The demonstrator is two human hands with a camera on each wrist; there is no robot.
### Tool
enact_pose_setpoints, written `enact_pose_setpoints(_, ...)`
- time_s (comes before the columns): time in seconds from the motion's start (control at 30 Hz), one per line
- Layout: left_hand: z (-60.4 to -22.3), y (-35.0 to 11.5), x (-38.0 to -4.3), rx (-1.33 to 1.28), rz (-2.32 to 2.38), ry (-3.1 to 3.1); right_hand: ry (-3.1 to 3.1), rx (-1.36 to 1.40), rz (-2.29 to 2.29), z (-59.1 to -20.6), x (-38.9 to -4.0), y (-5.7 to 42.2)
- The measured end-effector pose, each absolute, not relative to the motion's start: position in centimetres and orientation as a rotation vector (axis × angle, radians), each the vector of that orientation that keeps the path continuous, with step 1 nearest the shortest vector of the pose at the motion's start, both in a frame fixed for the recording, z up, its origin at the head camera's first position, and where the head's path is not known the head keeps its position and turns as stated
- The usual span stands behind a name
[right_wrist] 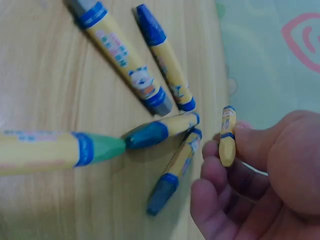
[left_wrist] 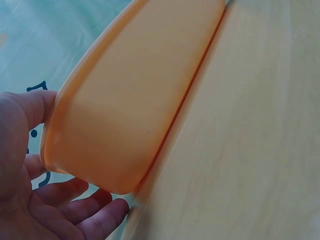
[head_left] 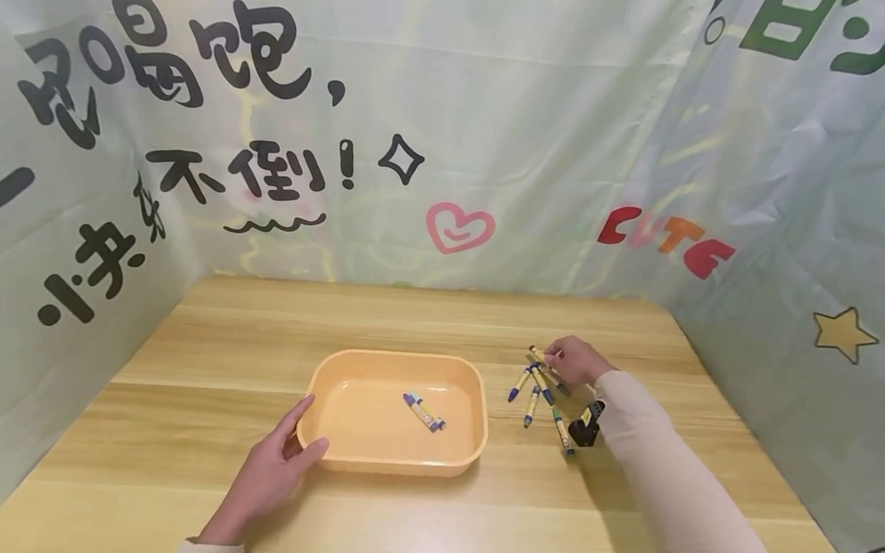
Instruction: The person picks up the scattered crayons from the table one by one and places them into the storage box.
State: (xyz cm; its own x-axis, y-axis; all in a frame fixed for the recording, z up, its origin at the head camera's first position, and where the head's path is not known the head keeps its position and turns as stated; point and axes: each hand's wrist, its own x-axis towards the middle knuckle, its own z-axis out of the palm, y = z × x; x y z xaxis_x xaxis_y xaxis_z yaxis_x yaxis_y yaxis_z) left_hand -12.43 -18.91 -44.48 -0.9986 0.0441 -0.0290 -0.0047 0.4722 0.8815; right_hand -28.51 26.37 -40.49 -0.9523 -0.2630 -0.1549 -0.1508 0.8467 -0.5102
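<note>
On the left, my left hand (head_left: 270, 468) grips the left end of an orange plastic tray (head_left: 391, 466), thumb over the rim and fingers along the outer wall. Two crayons, one a purple-blue crayon (head_left: 420, 412), lie inside the tray. At the right, my right hand (head_left: 576, 361) pinches a pale yellow crayon (right_wrist: 228, 135) between thumb and index finger, raised off the table. Below that hand, several loose crayons lie in a group, among them a green crayon (right_wrist: 102, 149), a grey crayon (right_wrist: 122, 55) and a dark blue crayon (right_wrist: 162, 55).
The wooden table (head_left: 141, 444) extends around the tray. Printed cloth (head_left: 392, 98) hangs along its back and sides. A black device (head_left: 587, 423) sits at the right wrist, near the crayons.
</note>
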Motion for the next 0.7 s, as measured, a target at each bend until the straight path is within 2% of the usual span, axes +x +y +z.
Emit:
enact_pose_setpoints(0.27, -44.4, -18.9, -12.5, 0.024, 1.593, 2.641, 2.567, -0.342, -0.979, -39.3, -28.6, 24.9)
enact_pose_setpoints(0.7, -44.4, -18.8, -12.6, 0.021, 1.594, 2.639, 2.596, -0.354, -1.026, -38.4, -28.5, 23.0)
